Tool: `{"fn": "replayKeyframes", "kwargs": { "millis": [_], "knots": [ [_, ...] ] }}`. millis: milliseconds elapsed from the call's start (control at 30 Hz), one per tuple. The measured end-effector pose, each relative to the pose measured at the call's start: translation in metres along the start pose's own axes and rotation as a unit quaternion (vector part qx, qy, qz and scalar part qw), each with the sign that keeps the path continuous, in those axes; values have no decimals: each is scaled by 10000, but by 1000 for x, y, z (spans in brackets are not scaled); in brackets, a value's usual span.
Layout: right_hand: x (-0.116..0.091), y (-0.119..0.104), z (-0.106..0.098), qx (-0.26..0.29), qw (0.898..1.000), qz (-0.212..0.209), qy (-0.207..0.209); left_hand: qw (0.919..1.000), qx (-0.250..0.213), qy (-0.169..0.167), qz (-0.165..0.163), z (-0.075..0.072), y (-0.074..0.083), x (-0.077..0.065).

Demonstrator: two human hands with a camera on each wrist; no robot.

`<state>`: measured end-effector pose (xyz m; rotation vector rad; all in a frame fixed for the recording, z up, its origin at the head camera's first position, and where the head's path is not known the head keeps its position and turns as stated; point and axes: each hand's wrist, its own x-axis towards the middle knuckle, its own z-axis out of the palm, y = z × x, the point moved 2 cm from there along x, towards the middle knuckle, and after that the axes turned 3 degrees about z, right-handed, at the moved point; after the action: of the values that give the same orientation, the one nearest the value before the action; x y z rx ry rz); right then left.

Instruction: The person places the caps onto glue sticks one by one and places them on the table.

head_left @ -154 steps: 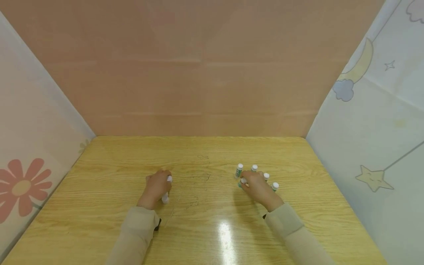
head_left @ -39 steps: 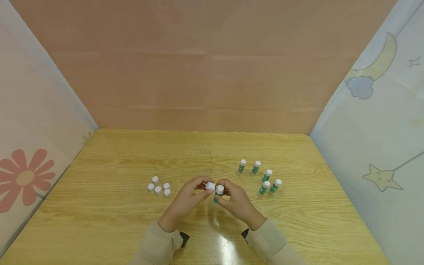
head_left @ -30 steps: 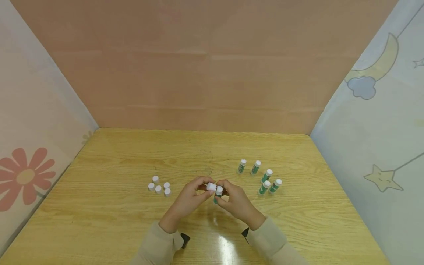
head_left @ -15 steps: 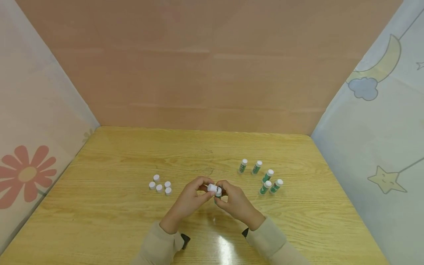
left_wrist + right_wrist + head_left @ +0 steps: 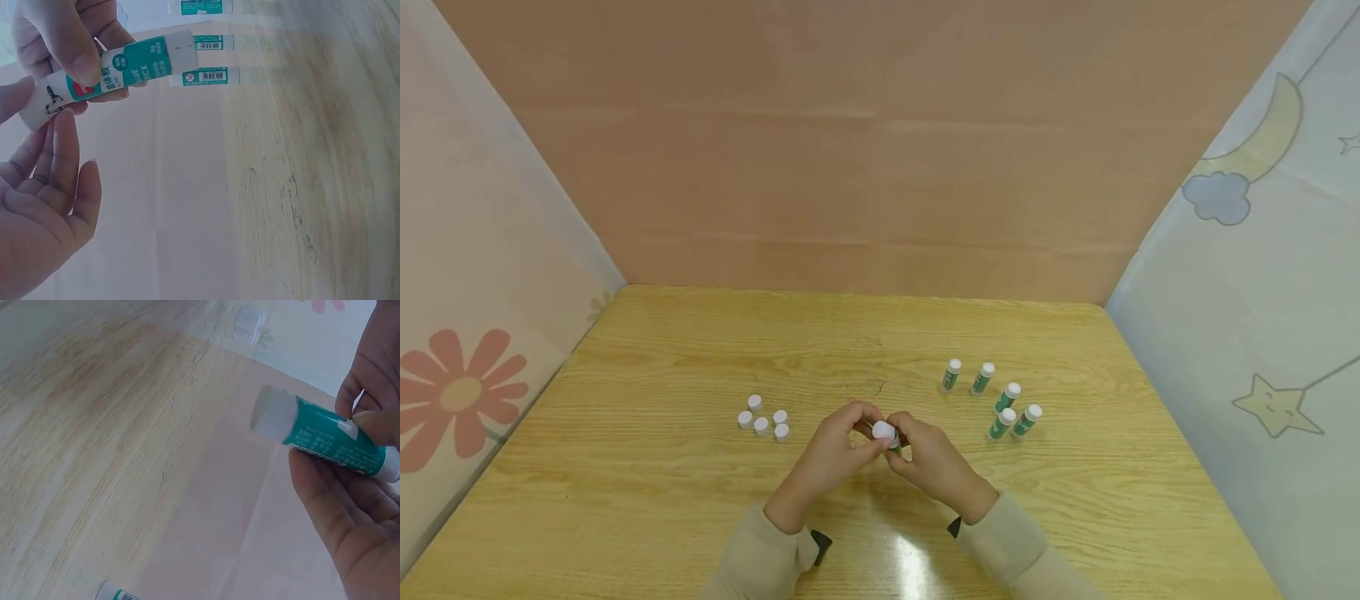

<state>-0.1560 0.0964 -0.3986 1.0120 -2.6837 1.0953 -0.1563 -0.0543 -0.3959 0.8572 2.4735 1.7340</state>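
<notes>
Over the middle of the table, my two hands meet at one glue stick [image 5: 137, 64] with a green label and white ends. My left hand [image 5: 832, 450] pinches the white cap [image 5: 42, 105] at one end between thumb and fingertips. My right hand [image 5: 936, 462] grips the green-labelled body between thumb and fingers, as the right wrist view also shows. The cap lies in line with the body, right at its end. In the head view the cap [image 5: 883, 432] hides much of the tube. Dark marks show on the cap in the left wrist view.
Several white caps [image 5: 761, 427] stand in a loose group on the wooden table [image 5: 662, 500], left of my hands. Several upright green glue sticks [image 5: 1002, 424] with white tops stand to the right. A brown panel [image 5: 865, 167] rises behind the table, with patterned sheets on both sides.
My hands have come from the cap and glue-stick groups to the middle. In the last second, the cap in my left hand has moved from beside the tube's top into line with it.
</notes>
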Motion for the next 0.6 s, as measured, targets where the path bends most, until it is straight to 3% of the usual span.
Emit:
{"fn": "replayKeyframes", "kwargs": {
  "millis": [300, 600],
  "knots": [
    [0, -2, 1, -287, 9996, -43, -3, 9963, 738, 165, 407, 4, 3, -1],
    [-2, -1, 3, -361, 9993, -79, 50, 9929, 1161, 182, 156, 5, 6, -1]
  ]
}}
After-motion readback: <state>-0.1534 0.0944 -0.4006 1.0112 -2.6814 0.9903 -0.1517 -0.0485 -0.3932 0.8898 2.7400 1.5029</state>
